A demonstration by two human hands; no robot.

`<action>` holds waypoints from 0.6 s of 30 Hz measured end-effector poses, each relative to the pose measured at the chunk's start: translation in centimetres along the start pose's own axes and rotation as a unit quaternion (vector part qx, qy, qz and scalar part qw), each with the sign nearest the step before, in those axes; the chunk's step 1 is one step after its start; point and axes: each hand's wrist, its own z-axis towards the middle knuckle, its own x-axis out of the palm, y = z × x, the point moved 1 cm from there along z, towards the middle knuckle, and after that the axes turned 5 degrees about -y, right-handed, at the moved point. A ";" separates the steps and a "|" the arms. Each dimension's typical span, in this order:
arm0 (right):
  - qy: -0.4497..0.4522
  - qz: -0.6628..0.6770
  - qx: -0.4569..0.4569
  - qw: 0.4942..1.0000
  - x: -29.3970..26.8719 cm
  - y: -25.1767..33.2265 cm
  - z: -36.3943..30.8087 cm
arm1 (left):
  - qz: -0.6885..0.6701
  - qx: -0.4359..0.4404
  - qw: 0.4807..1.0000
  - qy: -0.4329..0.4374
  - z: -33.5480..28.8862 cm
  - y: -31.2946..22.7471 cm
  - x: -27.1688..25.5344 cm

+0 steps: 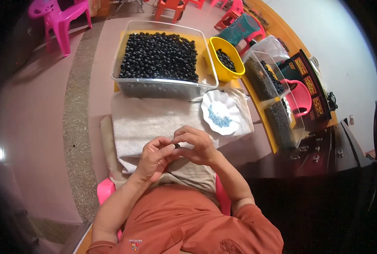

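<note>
My left hand [154,160] and my right hand [197,146] meet above my lap at the near edge of a white towel [150,118]. Pinched between their fingertips is a small black ring-like piece [177,146], mostly covered by the fingers. Beyond the towel stands a clear plastic bin [163,89] with a great many small black ring-shaped pieces [158,55] in it. A white scalloped dish [212,96] lies on the towel's right part, with tiny light-blue bits [219,118] scattered in it.
A yellow tub [227,77] with more black pieces stands right of the bin. Farther right are clear divided containers [277,122] on a yellow board, a pink basket [298,97] and a dark cabinet [324,150]. Pink chairs [61,21] and a teal sack [238,28] are farther back.
</note>
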 end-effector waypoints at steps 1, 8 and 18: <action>0.000 0.005 0.005 1.000 0.0 0.0 -0.3 | 0.007 0.005 1.000 0.001 0.0 0.1 0.2; -0.003 0.045 0.043 0.998 -0.1 0.0 -2.2 | 0.034 -0.008 0.999 -0.017 0.2 0.8 -0.3; 0.001 0.047 0.100 0.994 -0.1 0.6 -3.1 | 0.101 0.004 0.995 0.000 0.2 0.9 0.0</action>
